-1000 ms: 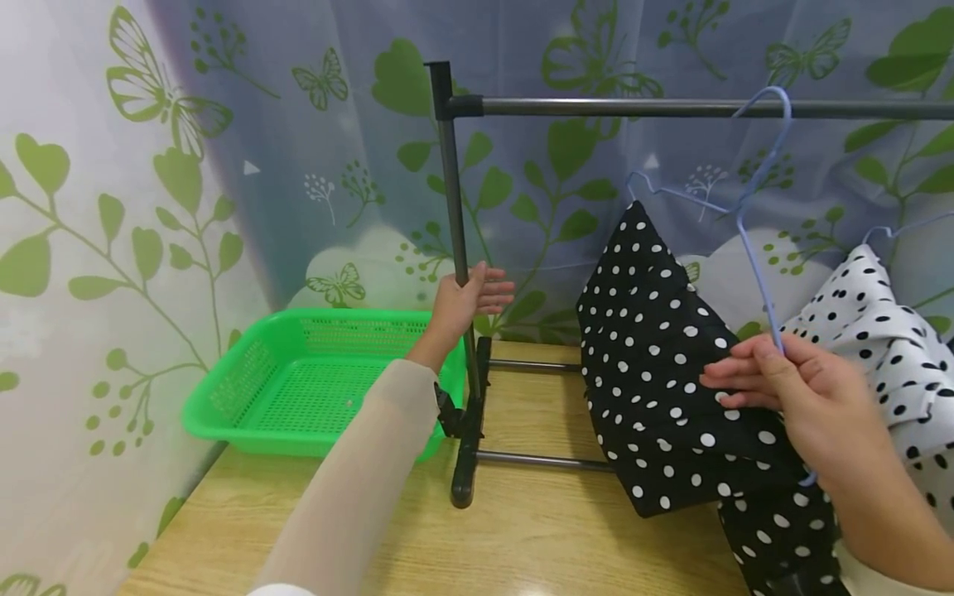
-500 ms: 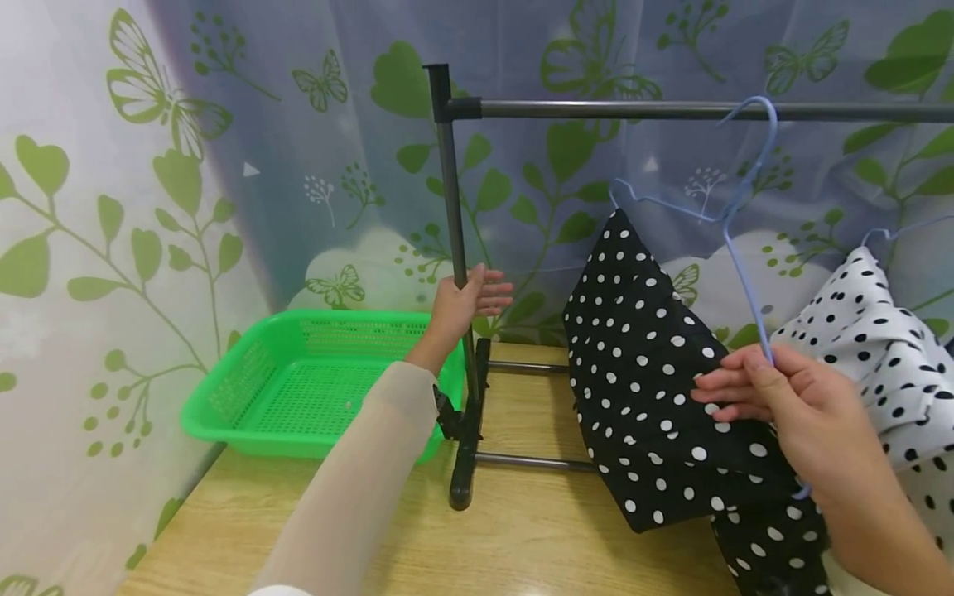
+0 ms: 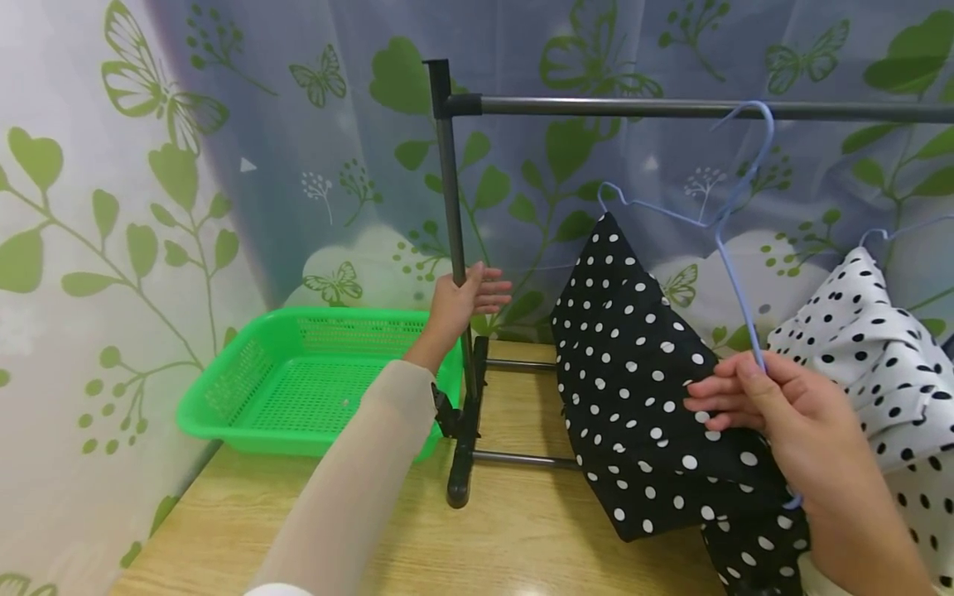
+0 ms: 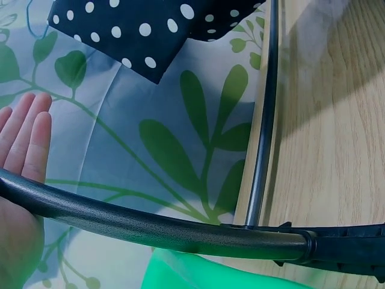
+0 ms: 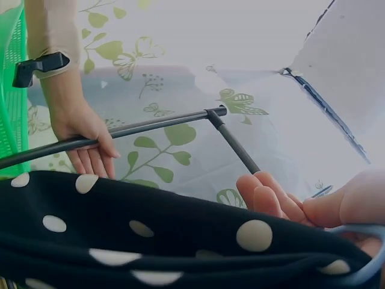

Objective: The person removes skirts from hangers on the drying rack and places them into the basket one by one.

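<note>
My left hand (image 3: pixel 453 308) rests against the black upright pole (image 3: pixel 452 190) of a clothes rack, fingers straight; in the left wrist view the pole (image 4: pixel 150 227) crosses the palm. With thumb and fingers, my right hand (image 3: pixel 801 422) pinches one arm of a light blue clothes hanger (image 3: pixel 734 269). Its hook overlaps the rack's top rail (image 3: pixel 596 107) in the head view. On this hanger is a black garment with white polka dots (image 3: pixel 626 364), tilted, its lower part reaching below my right hand. The garment (image 5: pixel 144 229) fills the lower right wrist view.
A green perforated plastic basket (image 3: pixel 305 389) stands left of the rack on the wooden table (image 3: pixel 522 530). A white garment with black dots (image 3: pixel 857 331) hangs at the right. Behind is a leaf-and-butterfly patterned curtain (image 3: pixel 320 232). The rack's black foot (image 3: pixel 464 463) and lower bars sit on the table.
My right hand has moved the hanger and the black polka-dot garment to the left and slightly down. My left hand has stayed at the pole.
</note>
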Available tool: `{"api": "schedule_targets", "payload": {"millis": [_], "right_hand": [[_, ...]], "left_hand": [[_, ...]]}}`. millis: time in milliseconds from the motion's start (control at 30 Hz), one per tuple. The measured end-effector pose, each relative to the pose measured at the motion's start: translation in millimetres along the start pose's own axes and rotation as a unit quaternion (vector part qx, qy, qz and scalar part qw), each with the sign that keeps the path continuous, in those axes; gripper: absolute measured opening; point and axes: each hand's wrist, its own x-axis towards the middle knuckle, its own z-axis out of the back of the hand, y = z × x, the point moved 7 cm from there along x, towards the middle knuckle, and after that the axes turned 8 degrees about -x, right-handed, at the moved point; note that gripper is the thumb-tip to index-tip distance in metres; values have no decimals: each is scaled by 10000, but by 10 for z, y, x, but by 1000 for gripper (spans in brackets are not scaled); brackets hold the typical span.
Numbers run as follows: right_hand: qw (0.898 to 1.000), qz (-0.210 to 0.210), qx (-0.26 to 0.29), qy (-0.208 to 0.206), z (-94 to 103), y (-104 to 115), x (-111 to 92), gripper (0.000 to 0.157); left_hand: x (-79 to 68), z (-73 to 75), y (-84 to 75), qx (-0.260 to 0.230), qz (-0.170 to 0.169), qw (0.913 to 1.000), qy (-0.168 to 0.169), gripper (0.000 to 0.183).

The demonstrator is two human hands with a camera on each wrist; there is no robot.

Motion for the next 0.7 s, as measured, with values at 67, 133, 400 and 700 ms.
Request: {"api": "schedule_targets", "payload": {"millis": [67,133,400,700], "right_hand": [[10000,42,40,-3,-13,-7,-12,23],[10000,29,-17,-40,-23,-15,-33,23],[10000,77,-27,-41,-45,-26,-84,22],[9998,137,137,98,-96,-33,-98,24]], "left_hand": [[-1,3,-2,2,0,10000,-12,45],[-1,3,-2,8,3,10000,-14,45],[-22,16,8,62,-14,10000,-61,48],[-5,19,4,121,-44,9999,-24,54]]}}
